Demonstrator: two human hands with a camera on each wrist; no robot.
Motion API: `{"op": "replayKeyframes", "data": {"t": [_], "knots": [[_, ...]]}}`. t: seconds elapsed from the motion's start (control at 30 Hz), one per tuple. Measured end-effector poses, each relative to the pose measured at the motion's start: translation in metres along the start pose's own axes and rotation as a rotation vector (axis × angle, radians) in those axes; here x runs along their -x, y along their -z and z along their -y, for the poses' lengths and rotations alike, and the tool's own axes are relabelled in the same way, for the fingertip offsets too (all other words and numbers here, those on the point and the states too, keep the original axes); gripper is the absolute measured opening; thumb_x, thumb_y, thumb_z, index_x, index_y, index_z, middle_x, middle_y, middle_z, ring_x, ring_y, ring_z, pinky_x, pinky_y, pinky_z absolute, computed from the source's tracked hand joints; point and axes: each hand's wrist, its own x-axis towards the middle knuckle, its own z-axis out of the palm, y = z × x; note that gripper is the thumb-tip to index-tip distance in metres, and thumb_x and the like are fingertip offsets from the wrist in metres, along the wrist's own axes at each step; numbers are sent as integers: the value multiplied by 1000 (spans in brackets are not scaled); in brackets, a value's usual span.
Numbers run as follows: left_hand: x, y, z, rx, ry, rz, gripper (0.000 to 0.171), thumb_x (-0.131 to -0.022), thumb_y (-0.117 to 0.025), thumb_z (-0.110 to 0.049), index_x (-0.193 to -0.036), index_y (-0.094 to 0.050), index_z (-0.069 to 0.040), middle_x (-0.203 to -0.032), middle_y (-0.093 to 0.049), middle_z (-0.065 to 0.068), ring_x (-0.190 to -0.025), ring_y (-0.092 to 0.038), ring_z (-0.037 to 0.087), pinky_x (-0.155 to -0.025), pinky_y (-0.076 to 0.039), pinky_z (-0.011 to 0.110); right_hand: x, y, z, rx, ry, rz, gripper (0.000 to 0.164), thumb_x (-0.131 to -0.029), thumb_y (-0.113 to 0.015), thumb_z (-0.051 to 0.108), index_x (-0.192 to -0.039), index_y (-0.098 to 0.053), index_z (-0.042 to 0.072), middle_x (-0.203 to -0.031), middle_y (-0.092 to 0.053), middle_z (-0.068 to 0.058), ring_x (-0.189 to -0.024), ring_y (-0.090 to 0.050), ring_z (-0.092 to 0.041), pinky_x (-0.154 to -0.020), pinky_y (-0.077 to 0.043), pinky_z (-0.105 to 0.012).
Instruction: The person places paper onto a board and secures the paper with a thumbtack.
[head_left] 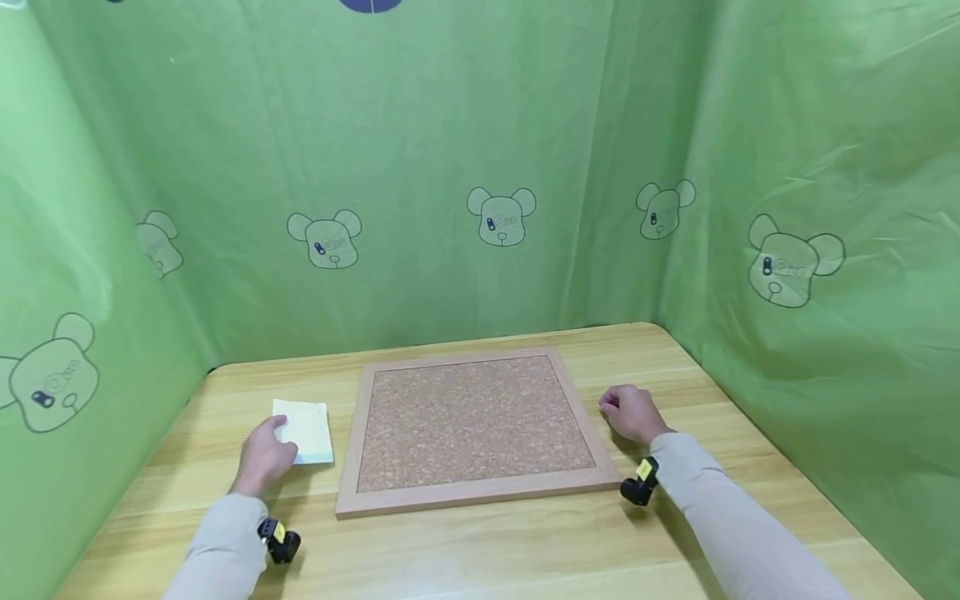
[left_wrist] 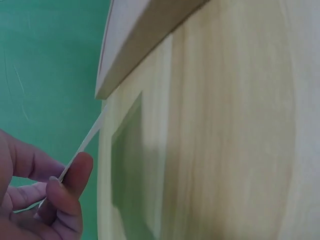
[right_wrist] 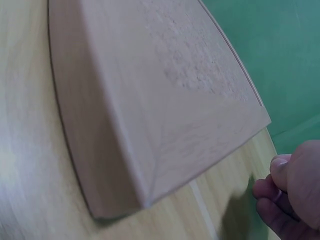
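My left hand (head_left: 262,457) pinches a thin, pale square sheet of paper (head_left: 309,432) between thumb and fingers, left of a cork board (head_left: 480,417). In the left wrist view the paper (left_wrist: 90,134) appears edge-on, tilted and raised off the table, with its shadow below. The board lies flat, its wooden frame (right_wrist: 200,142) around the cork. Just past the board's right side is my right hand (head_left: 632,413), above the table and apart from the frame. Its fingers (right_wrist: 270,212) are curled with the thumb close to them; whether something small sits between them is hidden.
The wooden table (head_left: 480,546) carries the board near its middle. Green curtains (head_left: 427,142) with printed bear heads enclose the back and both sides. Each wrist wears a small black camera, one on the left (head_left: 281,546), one on the right (head_left: 637,487).
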Motion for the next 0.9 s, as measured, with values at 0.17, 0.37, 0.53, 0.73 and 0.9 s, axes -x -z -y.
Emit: {"op": "replayKeyframes", "data": {"t": [0.17,0.37,0.53,0.73,0.9], "knots": [[0,0,-5,18,-9,7,70,-82,-48,4,-146,-22,12,-148,-20,37,-134,-22,52,-110,-19,61,-1,1,4,-5,3,1,12,-92,-59,4,-91,-69,-3,-82,-67,-9,-79,-62,-27,-73,-52,-44],[3,-1,-10,47,-15,-2,72,-81,-49,4,-147,-21,11,-150,-19,35,-135,-22,51,-110,-20,60,-1,1,7,-7,5,2,13,-91,-59,4,-92,-70,-3,-84,-68,-10,-81,-63,-28,-74,-52,-45],[5,-1,-15,68,-27,-7,75,-81,-51,3,-148,-20,10,-150,-19,35,-125,-32,47,-97,-37,56,-1,1,10,-17,7,9,13,-91,-59,3,-94,-70,-4,-84,-67,-10,-81,-62,-27,-74,-52,-44],[5,-2,-19,67,-38,-17,78,-78,-54,2,-149,-21,8,-150,-20,35,-123,-34,46,-97,-38,56,-3,1,15,-29,19,8,14,-91,-59,4,-96,-69,-5,-85,-67,-10,-82,-62,-27,-75,-52,-43],[5,-4,-23,76,-37,-20,80,-76,-55,3,-148,-21,9,-149,-21,36,-122,-34,46,-93,-40,55,-3,2,18,-31,21,11,14,-92,-59,4,-96,-69,-5,-86,-67,-11,-82,-62,-27,-75,-52,-43]]}}
